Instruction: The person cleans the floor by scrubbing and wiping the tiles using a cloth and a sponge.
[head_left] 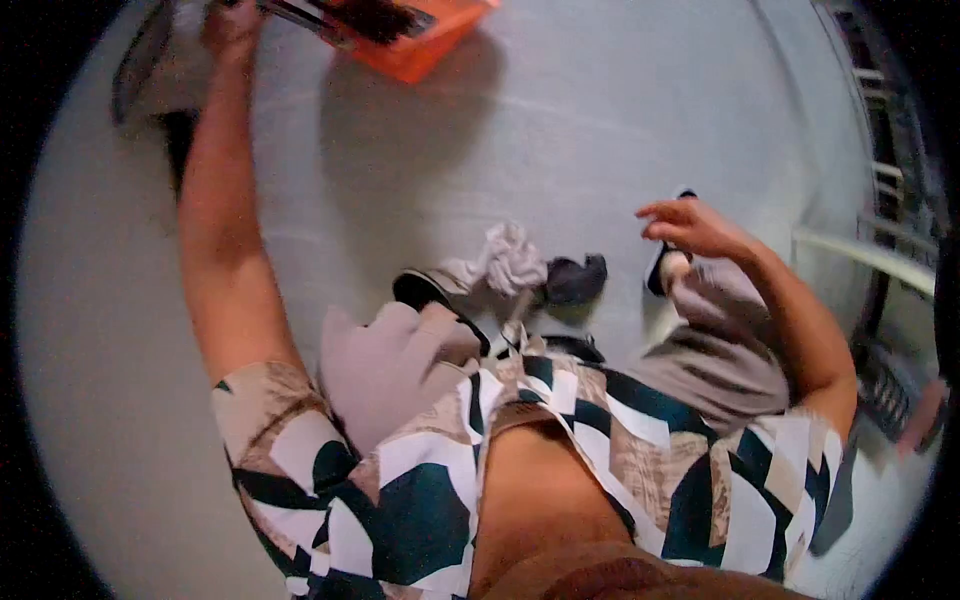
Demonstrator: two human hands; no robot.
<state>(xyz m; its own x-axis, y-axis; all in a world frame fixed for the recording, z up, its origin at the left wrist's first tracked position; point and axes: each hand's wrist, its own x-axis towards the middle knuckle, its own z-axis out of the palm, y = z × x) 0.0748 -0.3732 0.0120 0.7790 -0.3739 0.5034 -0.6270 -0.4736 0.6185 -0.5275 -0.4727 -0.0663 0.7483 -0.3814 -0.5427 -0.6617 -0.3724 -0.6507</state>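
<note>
My left hand (232, 28) is stretched far out to the upper left, blurred and partly cut off by the frame edge. Its fingers look closed beside a silvery bar-like piece (310, 18) that runs toward an orange container (415, 62); what they grip is unclear. Something dark and blurred sits in that container. Above my foot on the right, my right hand (695, 228) hangs with fingers extended and nothing in them. A crumpled whitish cloth (512, 262) and a dark grey cloth (577, 280) lie on the floor between my feet.
My shoe (425, 287) stands left of the cloths, my other shoe (657, 272) to their right. A pale rack-like frame (865, 258) lines the right side. At upper left is a blurred greyish object (160, 75) on the light floor (590, 130).
</note>
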